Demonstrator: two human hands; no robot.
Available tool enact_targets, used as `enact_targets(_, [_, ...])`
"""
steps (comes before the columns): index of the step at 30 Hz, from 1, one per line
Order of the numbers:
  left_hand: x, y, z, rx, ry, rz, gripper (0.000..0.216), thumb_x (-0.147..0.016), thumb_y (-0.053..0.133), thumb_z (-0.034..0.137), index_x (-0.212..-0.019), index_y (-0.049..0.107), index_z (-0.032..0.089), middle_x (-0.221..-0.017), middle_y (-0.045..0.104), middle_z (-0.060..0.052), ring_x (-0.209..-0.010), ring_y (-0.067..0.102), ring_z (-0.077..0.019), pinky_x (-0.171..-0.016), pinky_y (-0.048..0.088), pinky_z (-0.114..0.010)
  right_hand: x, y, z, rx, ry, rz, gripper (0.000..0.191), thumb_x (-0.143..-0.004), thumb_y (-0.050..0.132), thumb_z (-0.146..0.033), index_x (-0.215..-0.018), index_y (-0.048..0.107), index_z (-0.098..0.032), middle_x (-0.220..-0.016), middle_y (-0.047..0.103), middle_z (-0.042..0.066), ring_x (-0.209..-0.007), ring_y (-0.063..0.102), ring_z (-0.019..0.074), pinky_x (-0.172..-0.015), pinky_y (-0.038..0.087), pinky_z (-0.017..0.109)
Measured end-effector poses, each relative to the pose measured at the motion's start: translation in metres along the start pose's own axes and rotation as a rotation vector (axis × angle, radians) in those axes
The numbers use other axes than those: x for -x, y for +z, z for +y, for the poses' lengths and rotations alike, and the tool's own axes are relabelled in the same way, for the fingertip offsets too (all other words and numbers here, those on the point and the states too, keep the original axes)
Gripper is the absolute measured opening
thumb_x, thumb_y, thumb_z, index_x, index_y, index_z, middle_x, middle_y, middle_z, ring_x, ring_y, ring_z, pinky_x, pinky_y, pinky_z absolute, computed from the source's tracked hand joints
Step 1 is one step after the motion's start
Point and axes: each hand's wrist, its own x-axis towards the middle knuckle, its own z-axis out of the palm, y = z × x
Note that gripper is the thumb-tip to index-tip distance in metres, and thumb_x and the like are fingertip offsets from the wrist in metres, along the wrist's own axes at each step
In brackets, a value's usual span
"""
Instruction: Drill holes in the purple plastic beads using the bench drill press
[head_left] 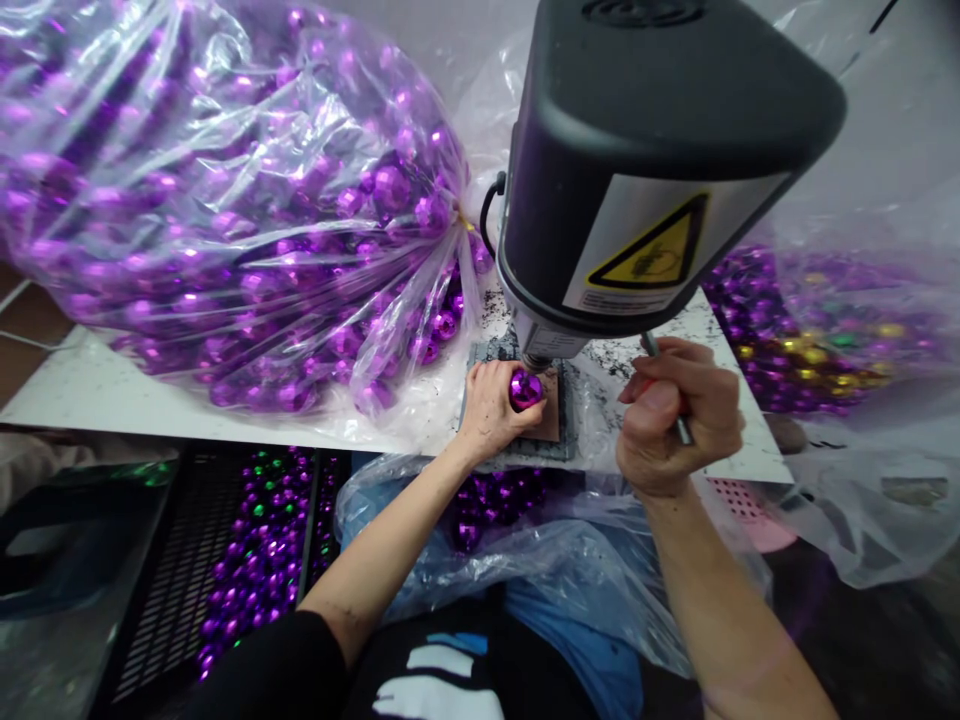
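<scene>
One purple ball (526,388) sits by the clock's centre, in one of two hands, beneath one black machine (652,110).
The left hand (489,405) is clamped round that ball, over one small brown board (550,418) on the white counter (97,382); whether the machine's tip touches the ball I cannot tell. The right hand (694,420), well apart from it towards three o'clock, is clenched on one thin metal rod (683,430). The machine stands at one o'clock and bears one yellow warning triangle (652,250). At ten o'clock lies one big tied clear bag (247,210) of purple balls, too many to count; at eight, one black crate (161,590) of purple beads with a few green; at six, one plastic sheet (585,560) with more purple balls.
</scene>
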Motion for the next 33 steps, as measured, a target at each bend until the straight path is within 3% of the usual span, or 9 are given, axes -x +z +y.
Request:
enact_targets(11, [0.001, 0.001, 0.0, 0.015, -0.004, 0.009, 0.038, -0.077, 0.084, 0.031, -0.107, 0.061, 0.022, -0.104, 0.067, -0.005, -0.105, 0.061, -0.028, -0.102, 0.043, -0.043, 0.009, 0.001, 0.011, 0.011, -0.105, -0.017, 0.017, -0.094, 0.051, -0.028, -0.104, 0.065, -0.029, -0.07, 0.058, -0.001, -0.072, 0.063, 0.0172, -0.08, 0.061, 0.043])
enact_targets(14, [0.002, 0.002, 0.0, 0.027, -0.007, 0.015, 0.038, -0.077, 0.084, 0.029, -0.107, 0.062, 0.022, -0.104, 0.068, -0.006, -0.106, 0.061, -0.028, -0.102, 0.043, -0.043, -0.015, -0.002, -0.008, 0.024, 0.003, 0.019, 0.021, -0.099, 0.047, -0.032, -0.093, 0.066, -0.026, -0.069, 0.059, -0.003, -0.057, 0.054, 0.0108, -0.068, 0.055, 0.035])
enact_targets(16, [0.001, 0.003, -0.001, 0.035, -0.009, 0.015, 0.039, -0.077, 0.084, 0.028, -0.108, 0.062, 0.022, -0.105, 0.068, -0.006, -0.105, 0.061, -0.0278, -0.101, 0.044, -0.043, -0.043, -0.002, -0.021, 0.032, 0.21, 0.045, 0.034, -0.102, 0.044, -0.04, -0.085, 0.066, -0.021, -0.066, 0.055, -0.002, -0.051, 0.048, 0.0077, -0.052, 0.038, 0.026])
enact_targets(18, [-0.001, 0.002, -0.002, 0.049, -0.008, 0.012, 0.039, -0.077, 0.084, 0.028, -0.109, 0.062, 0.022, -0.106, 0.069, -0.006, -0.105, 0.062, -0.0277, -0.1, 0.044, -0.042, -0.072, 0.001, -0.027, -0.085, 0.359, -0.002, 0.046, -0.101, 0.047, -0.05, -0.071, 0.059, -0.017, -0.061, 0.047, -0.002, -0.052, 0.044, 0.0057, -0.051, 0.034, 0.024])
enact_targets(22, [0.008, -0.007, -0.002, 0.121, -0.005, 0.014, 0.04, -0.08, 0.083, 0.031, -0.113, 0.062, 0.022, -0.112, 0.07, -0.007, -0.108, 0.063, -0.0276, -0.101, 0.046, -0.042, -0.109, 0.011, -0.024, -0.259, 0.442, -0.024, 0.049, -0.097, 0.054, -0.049, -0.062, 0.051, -0.016, -0.055, 0.032, -0.005, -0.048, 0.035, 0.0023, -0.048, 0.028, 0.021])
enact_targets(26, [0.053, -0.026, -0.001, 0.144, 0.015, -0.024, 0.046, -0.087, 0.08, 0.044, -0.124, 0.061, 0.024, -0.117, 0.068, -0.009, -0.11, 0.063, -0.0277, -0.099, 0.049, -0.043, -0.114, 0.015, -0.023, -0.326, 0.512, -0.01, 0.044, -0.095, 0.058, -0.042, -0.059, 0.052, -0.018, -0.05, 0.024, -0.007, -0.04, 0.028, 0.0031, -0.038, 0.018, 0.023])
enact_targets(29, [0.085, -0.039, -0.003, 0.101, 0.06, -0.101, 0.074, -0.079, 0.086, 0.058, -0.137, 0.056, 0.025, -0.126, 0.063, -0.012, -0.117, 0.061, -0.0311, -0.104, 0.05, -0.048, -0.112, 0.016, -0.026, -0.342, 0.525, 0.011, 0.045, -0.093, 0.06, -0.042, -0.056, 0.048, -0.019, -0.049, 0.023, -0.007, -0.038, 0.029, 0.0038, -0.035, 0.018, 0.024])
enact_targets(31, [0.088, -0.047, -0.009, 0.094, 0.092, -0.105, 0.088, -0.077, 0.085, 0.063, -0.148, 0.049, 0.025, -0.137, 0.059, -0.014, -0.127, 0.058, -0.0328, -0.109, 0.049, -0.05, -0.112, 0.017, -0.026, -0.344, 0.519, 0.023, 0.046, -0.094, 0.059, -0.043, -0.057, 0.05, -0.018, -0.049, 0.022, -0.007, -0.038, 0.031, 0.0029, -0.036, 0.019, 0.022])
enact_targets(33, [0.072, -0.057, -0.022, 0.054, 0.105, -0.056, 0.075, -0.09, 0.076, 0.057, -0.15, 0.047, 0.025, -0.142, 0.057, -0.015, -0.133, 0.056, -0.0318, -0.113, 0.048, -0.049, -0.112, 0.018, -0.026, -0.344, 0.509, 0.026, 0.045, -0.095, 0.058, -0.043, -0.059, 0.052, -0.017, -0.05, 0.024, -0.007, -0.039, 0.033, 0.0018, -0.037, 0.02, 0.02])
